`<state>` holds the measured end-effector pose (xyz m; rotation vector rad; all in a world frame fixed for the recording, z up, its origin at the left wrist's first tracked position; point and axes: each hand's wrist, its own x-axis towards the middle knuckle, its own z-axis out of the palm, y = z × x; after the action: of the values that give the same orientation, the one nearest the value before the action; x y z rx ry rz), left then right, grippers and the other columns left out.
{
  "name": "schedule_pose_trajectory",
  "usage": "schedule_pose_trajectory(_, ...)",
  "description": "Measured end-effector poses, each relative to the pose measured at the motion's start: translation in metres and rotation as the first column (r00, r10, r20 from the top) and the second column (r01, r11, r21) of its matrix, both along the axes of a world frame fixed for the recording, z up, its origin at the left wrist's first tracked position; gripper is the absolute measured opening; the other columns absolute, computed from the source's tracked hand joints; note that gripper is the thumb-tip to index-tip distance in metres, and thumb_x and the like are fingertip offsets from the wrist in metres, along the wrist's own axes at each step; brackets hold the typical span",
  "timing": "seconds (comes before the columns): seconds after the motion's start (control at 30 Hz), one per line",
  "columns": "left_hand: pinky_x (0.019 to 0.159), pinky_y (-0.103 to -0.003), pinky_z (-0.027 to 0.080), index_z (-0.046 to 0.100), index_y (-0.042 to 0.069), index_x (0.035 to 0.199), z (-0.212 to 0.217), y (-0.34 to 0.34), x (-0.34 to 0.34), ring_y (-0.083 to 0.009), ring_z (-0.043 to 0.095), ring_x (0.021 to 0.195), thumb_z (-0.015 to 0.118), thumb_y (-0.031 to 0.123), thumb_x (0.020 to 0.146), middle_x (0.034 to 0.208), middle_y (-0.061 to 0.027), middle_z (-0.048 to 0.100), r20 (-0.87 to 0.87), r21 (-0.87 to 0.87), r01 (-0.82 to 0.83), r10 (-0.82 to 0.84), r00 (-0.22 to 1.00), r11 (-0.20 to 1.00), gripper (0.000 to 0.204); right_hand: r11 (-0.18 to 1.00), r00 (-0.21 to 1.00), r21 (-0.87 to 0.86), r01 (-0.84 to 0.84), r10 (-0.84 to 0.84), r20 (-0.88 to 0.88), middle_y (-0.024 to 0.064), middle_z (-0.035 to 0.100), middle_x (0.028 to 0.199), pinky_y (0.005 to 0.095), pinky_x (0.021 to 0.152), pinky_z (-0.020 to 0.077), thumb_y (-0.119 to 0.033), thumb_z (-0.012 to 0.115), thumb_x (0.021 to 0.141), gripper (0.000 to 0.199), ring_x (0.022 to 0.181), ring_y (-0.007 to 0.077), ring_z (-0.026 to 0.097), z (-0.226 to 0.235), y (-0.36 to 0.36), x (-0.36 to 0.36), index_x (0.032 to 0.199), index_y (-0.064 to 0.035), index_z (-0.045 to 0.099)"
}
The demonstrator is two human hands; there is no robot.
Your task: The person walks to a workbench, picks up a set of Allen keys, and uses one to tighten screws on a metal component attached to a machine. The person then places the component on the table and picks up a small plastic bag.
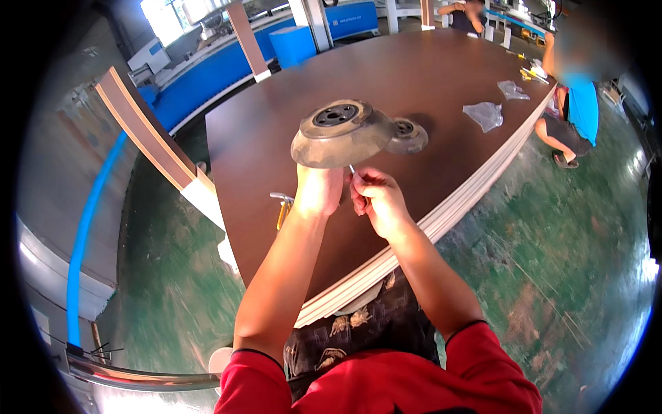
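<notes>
A dusty, dome-shaped round disc (318,153) with a black hub pierced by several holes is held up over the brown board. Beneath it is my left hand (318,190), raised against its underside; the fingers are largely hidden behind the disc. My right hand (376,196) is closed in a pinch around a thin metal rod (352,170), whose upper end meets the disc's lower edge. Just behind the held disc, a smaller-looking round piece (408,138) with a similar dark hub shows above the board, partly covered.
A stack of brown panels (262,138) with pale edges lies before me. On it are a yellow-handled tool (281,215) and clear plastic bags (484,116). One person (585,110) crouches at the right side; another (469,17) is at the far end. Blue machinery (207,81) stands behind.
</notes>
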<state>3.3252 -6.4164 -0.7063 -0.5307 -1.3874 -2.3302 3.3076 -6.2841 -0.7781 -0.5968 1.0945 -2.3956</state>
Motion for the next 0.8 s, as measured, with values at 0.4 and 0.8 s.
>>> schedule_pose_trajectory(0.4, 0.110, -0.042, 0.038, 0.055, 0.007, 0.124, -0.014, -0.028, -0.007, -0.0240, 0.051, 0.124, 0.068, 0.029, 0.091, 0.130, -0.0087, 0.058, -0.105, 0.054, -0.023, 0.029, 0.994, 0.998, 0.042, 0.862, 0.976, 0.461, 0.212, -0.213, -0.050, 0.0007, 0.055, 0.065, 0.0237, 0.044, 0.0335, -0.012, 0.060, 0.095, 0.015, 0.047, 0.0070, 0.044, -0.015, 0.058, 0.021, 0.094, 0.0009, 0.066)
schedule_pose_trajectory(0.8, 0.110, -0.046, 0.040, 0.054, 0.001, 0.120, -0.059, -0.099, 0.010, -0.0290, 0.051, 0.122, 0.053, -0.004, 0.086, 0.126, -0.0145, 0.058, 0.299, 0.135, -0.122, 0.077, 0.951, 0.983, 0.035, 0.169, 0.615, 0.637, 0.753, 0.167, -0.771, 0.0177, 0.069, 0.083, 0.0459, 0.075, 0.0533, -0.006, 0.060, 0.077, 0.007, 0.084, 0.0380, 0.067, 0.001, 0.057, -0.002, 0.080, -0.0059, 0.067)
